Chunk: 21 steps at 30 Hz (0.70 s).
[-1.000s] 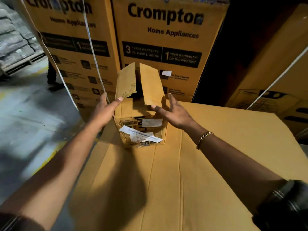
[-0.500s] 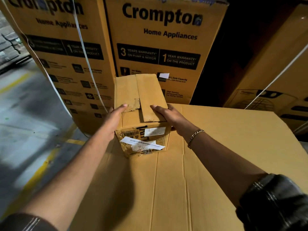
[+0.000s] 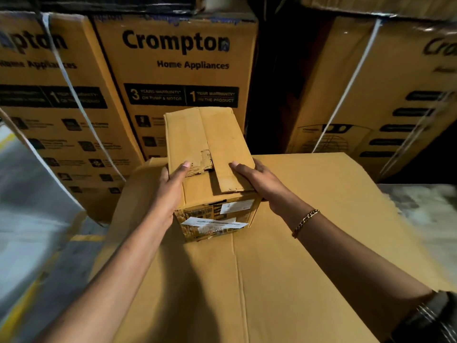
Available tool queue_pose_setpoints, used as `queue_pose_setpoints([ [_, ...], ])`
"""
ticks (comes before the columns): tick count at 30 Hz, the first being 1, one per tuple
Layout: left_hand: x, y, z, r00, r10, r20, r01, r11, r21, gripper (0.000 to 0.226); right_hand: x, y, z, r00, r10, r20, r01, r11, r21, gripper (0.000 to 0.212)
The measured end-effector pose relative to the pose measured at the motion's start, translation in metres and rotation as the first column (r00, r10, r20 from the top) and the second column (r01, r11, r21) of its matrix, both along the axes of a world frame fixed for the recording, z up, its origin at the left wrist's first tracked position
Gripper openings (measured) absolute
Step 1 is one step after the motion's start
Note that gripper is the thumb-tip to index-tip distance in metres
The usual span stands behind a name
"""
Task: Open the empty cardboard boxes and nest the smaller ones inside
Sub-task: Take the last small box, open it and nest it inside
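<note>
Cardboard small box on the large box, clasped between left hand and right hand, thumbs over its flaps.

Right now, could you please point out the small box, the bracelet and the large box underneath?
small box [image 3: 197,134]: head view, left top flap.
bracelet [image 3: 304,222]: head view, chain links on the wrist.
large box [image 3: 309,280]: head view, bare top panel.

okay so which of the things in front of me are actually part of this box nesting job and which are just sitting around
Part of the job:
small cardboard box
large cardboard box beneath it
left hand and right hand, holding the small box's sides

Just there:
stacked Crompton cartons
white straps around them
bracelet
</note>
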<state>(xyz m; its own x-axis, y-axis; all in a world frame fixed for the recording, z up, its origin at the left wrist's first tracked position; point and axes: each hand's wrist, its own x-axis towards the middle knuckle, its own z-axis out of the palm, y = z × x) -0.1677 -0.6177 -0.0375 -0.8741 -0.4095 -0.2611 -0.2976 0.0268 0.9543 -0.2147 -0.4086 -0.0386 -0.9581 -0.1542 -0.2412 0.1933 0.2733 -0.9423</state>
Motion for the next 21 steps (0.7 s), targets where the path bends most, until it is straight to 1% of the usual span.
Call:
queue_pose_setpoints([
  [4,0.028,0.089,0.011,0.995,-0.099,-0.013,0.099,0.995,0.015,0.078,0.043,0.090,0.009,0.997,-0.077,-0.002,0.077,0.997,-0.005,0.056],
  [8,0.057,0.184,0.011,0.976,-0.216,0.033,0.216,0.976,0.018,0.086,0.096,0.191,0.016,0.987,-0.158,0.029,0.158,0.987,0.000,0.050],
  [12,0.096,0.290,0.012,0.949,-0.316,0.021,0.316,0.949,0.009,0.086,0.155,0.293,0.021,0.961,-0.276,0.028,0.276,0.961,0.019,0.046],
  [15,0.118,0.365,0.010,0.917,-0.398,0.019,0.398,0.917,-0.005,0.085,0.195,0.364,0.020,0.924,-0.382,0.007,0.381,0.924,0.031,0.057],
  [18,0.134,0.432,0.009,0.876,-0.482,0.018,0.483,0.876,-0.002,0.088,0.234,0.428,0.024,0.889,-0.458,0.003,0.458,0.888,0.040,0.052],
  [21,0.144,0.495,0.008,0.819,-0.573,0.018,0.573,0.820,-0.001,0.092,0.264,0.487,0.025,0.851,-0.525,0.003,0.524,0.849,0.061,0.061],
])
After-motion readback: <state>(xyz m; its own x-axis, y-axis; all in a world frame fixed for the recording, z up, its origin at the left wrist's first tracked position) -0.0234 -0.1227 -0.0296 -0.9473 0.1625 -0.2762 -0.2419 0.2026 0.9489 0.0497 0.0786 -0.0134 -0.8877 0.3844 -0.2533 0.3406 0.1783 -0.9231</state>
